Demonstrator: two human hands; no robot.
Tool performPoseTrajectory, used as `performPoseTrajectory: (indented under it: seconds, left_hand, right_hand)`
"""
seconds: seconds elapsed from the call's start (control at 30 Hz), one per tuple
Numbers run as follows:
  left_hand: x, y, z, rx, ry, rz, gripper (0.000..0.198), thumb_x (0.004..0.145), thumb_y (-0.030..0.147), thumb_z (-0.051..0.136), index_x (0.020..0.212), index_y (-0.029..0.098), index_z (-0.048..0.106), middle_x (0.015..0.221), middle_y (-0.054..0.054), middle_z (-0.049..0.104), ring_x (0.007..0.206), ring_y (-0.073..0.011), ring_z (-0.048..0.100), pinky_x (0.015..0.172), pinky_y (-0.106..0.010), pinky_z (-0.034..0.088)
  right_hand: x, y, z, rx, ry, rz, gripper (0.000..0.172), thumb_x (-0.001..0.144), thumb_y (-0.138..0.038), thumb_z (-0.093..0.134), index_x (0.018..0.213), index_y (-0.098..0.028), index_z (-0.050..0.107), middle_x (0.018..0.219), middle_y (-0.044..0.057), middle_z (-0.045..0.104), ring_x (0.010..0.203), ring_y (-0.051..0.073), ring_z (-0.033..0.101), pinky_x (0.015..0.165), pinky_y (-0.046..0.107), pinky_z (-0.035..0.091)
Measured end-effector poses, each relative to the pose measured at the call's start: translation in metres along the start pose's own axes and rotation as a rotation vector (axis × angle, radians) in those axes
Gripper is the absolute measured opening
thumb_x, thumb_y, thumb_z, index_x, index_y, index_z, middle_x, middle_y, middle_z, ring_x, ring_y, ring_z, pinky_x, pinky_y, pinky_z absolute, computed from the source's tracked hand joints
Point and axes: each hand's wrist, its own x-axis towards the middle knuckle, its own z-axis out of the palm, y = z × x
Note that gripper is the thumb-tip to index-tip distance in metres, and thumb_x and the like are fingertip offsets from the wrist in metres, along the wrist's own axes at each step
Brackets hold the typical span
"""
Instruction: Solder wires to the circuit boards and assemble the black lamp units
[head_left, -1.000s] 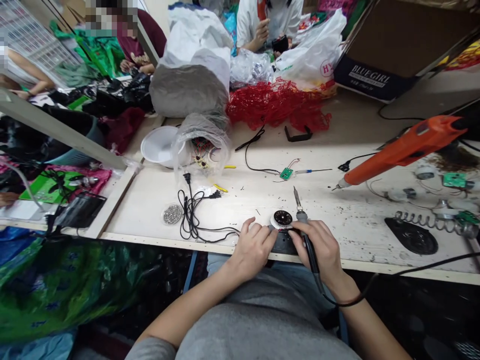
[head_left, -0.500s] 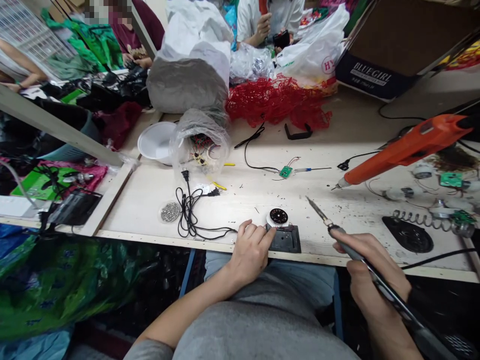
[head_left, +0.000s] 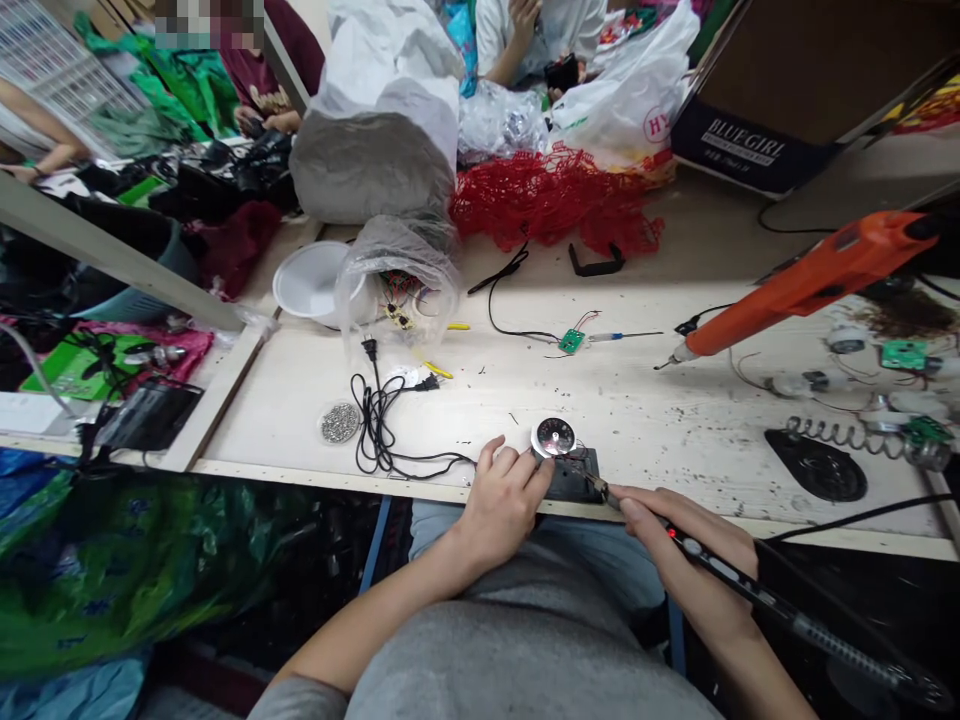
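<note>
Left hand (head_left: 504, 492) rests at the near edge of the pale wooden workbench (head_left: 645, 400), fingertips pinching a small round white disc with a dark face (head_left: 553, 437), tilted up over a flat black rectangular part (head_left: 574, 478). Right hand (head_left: 694, 560) is closed around a slim black soldering iron (head_left: 720, 572) with a red light; its tip touches the rectangular part just beside the disc. Coiled black power cord (head_left: 379, 425) lies left; orange glue gun (head_left: 806, 282) well apart, far right.

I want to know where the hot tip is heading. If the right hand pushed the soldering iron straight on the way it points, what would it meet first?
Probably the black holder, then the round part by the left hand; depth is unclear. The right hand aims the soldering iron there.
</note>
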Motion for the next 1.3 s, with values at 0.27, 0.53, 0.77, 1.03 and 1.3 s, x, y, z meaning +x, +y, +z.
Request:
performPoseTrajectory:
  seconds: [0.27,0.53,0.77,1.03,1.3]
  left_hand:
    - [0.000,-0.001,-0.001,-0.002,0.077,0.014,0.037,0.092,0.010,0.048,0.124,0.019,0.064,0.085,-0.005,0.061,0.084,-0.0212,0.054,0.104,-0.045,0.046]
    - [0.002,-0.004,0.000,0.001,0.103,-0.001,0.038,0.091,0.008,0.049,0.124,0.019,0.065,0.085,-0.006,0.060,0.085,-0.0219,0.053,0.102,-0.045,0.047]
    - [0.001,-0.005,0.002,-0.009,0.136,-0.002,0.037,0.091,0.009,0.049,0.121,0.020,0.066,0.085,-0.005,0.058,0.084,-0.0217,0.051,0.099,-0.044,0.047]
    - [0.004,-0.007,0.000,-0.038,0.176,0.001,0.036,0.089,0.006,0.050,0.118,0.019,0.067,0.084,-0.005,0.056,0.082,-0.0214,0.049,0.097,-0.043,0.046]
    - [0.005,-0.006,0.000,-0.057,0.238,-0.004,0.035,0.087,0.005,0.050,0.115,0.017,0.068,0.084,-0.005,0.057,0.081,-0.0215,0.048,0.093,-0.041,0.047]
  right_hand:
    - [-0.001,0.004,0.002,-0.032,-0.014,0.003,0.012,0.096,-0.020,0.064,0.092,-0.024,0.075,0.081,0.000,0.077,0.058,0.015,0.071,0.056,0.024,0.060]
    - [0.000,0.003,0.003,-0.010,-0.004,0.012,0.012,0.096,-0.020,0.064,0.092,-0.025,0.075,0.084,0.000,0.078,0.058,0.015,0.071,0.062,0.025,0.062]
    - [0.001,0.001,0.003,-0.001,0.000,0.019,0.012,0.095,-0.019,0.065,0.092,-0.024,0.075,0.085,-0.001,0.078,0.065,0.015,0.073,0.066,0.023,0.062]
    - [-0.002,0.006,-0.003,-0.016,0.001,0.022,0.014,0.095,-0.019,0.065,0.094,-0.027,0.076,0.084,-0.002,0.078,0.062,0.015,0.072,0.066,0.024,0.062]
    - [-0.006,0.016,-0.007,-0.065,0.081,0.053,0.018,0.096,-0.021,0.065,0.111,-0.027,0.074,0.095,0.002,0.075,0.081,0.017,0.073,0.077,0.029,0.060]
